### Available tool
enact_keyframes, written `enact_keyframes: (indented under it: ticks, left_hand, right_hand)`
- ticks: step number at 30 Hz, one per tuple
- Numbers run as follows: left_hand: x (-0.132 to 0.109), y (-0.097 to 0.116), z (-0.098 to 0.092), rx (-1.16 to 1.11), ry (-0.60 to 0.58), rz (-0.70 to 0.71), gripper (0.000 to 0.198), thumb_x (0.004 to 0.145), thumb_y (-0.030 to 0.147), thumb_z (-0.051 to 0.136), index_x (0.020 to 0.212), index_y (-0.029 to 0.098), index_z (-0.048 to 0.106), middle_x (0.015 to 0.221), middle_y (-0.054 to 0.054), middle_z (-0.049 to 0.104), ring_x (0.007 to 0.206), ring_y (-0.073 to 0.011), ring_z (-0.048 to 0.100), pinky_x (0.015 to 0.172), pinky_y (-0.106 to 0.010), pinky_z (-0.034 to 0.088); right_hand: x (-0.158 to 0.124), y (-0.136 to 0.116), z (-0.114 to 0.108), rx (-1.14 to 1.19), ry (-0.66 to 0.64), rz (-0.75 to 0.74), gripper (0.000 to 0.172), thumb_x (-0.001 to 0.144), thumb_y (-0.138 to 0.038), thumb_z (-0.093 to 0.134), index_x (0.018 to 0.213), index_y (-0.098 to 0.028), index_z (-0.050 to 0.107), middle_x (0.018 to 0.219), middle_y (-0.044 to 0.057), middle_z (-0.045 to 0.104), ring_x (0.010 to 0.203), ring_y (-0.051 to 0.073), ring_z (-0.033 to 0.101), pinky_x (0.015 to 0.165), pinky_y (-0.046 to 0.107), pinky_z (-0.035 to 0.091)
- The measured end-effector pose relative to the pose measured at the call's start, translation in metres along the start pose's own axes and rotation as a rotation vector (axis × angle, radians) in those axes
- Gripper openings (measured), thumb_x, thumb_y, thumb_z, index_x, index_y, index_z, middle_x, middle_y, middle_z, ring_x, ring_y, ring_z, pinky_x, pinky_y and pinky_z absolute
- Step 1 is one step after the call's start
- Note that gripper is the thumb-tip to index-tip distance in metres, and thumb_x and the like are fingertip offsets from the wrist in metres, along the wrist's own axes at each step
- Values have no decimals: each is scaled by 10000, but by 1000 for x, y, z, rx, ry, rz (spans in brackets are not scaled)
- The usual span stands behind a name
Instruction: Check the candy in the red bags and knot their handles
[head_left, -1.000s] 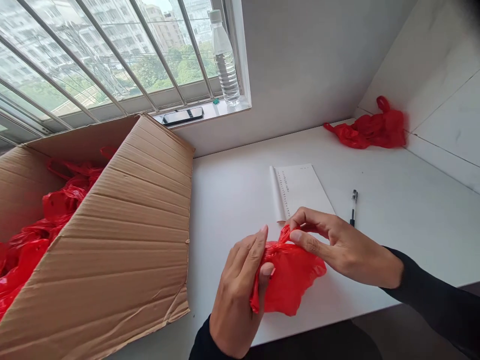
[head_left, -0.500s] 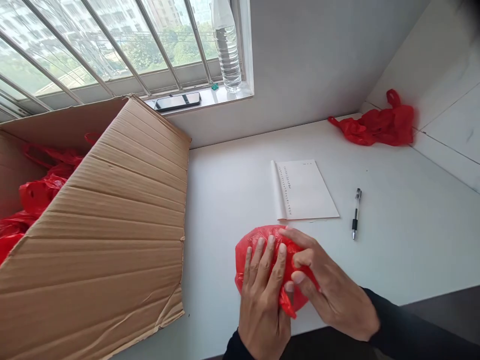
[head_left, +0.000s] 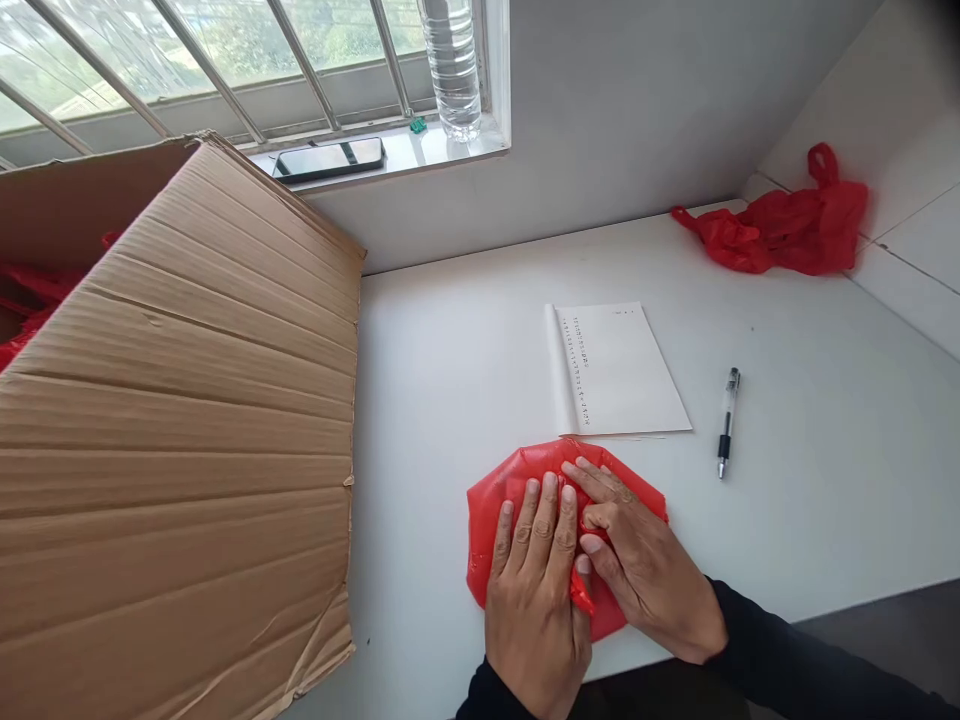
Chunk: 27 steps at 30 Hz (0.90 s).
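The left grip [head_left: 536,590] lies flat, fingers straight, on the red bag [head_left: 511,476] beneath; the right grip [head_left: 637,550] is half-curled there, any pinch unclear. Uneven pressure could skid the bag into the notebook [head_left: 630,370] beyond.

The notebook [head_left: 628,368] has smooth, matt paper. On its near side, the bag [head_left: 502,478] is of thin, glossy plastic. Left of the notebook, the box [head_left: 195,440] is of ridged, matt cardboard. Right of the notebook, the pen [head_left: 727,422] looks of smooth plastic.
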<state>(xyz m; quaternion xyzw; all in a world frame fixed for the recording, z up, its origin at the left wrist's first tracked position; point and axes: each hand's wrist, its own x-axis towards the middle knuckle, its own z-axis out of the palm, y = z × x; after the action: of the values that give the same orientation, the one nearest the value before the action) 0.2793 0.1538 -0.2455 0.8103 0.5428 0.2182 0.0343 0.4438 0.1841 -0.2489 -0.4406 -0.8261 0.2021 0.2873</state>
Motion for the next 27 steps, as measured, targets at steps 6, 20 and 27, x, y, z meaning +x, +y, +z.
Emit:
enact_keyframes:
  ticks: [6,20,27]
  left_hand:
    - [1,-3,5,26,-69,20,618,942,101,408,1555,101,328,1635,-97,328,1512,-289,277,1243,-454,211]
    - [1,-9,8,-57,-55,52,631,906,77,402,1535,55,357,1596,-140,393,1504,-325,289,1234,-507,200]
    - [-6,-20,-10,-328,384,-88,444,1058,335,309,1383,208,583,1244,-98,713,1250,-275,610,1003,-440,529]
  right_hand:
    - [2,3,3,-29,-72,7,196,1027,-174,405,1185,-164,521,1550,147,443,1511,225,269,1238,470,301]
    - [6,2,5,17,-117,68,146,1028,-170,413,1132,-181,516,1546,141,450,1517,214,250,1248,456,273]
    - [-2,8,-14,507,80,315,107,1056,-229,368,1024,-262,464,1486,44,512,1441,195,386,1189,403,348]
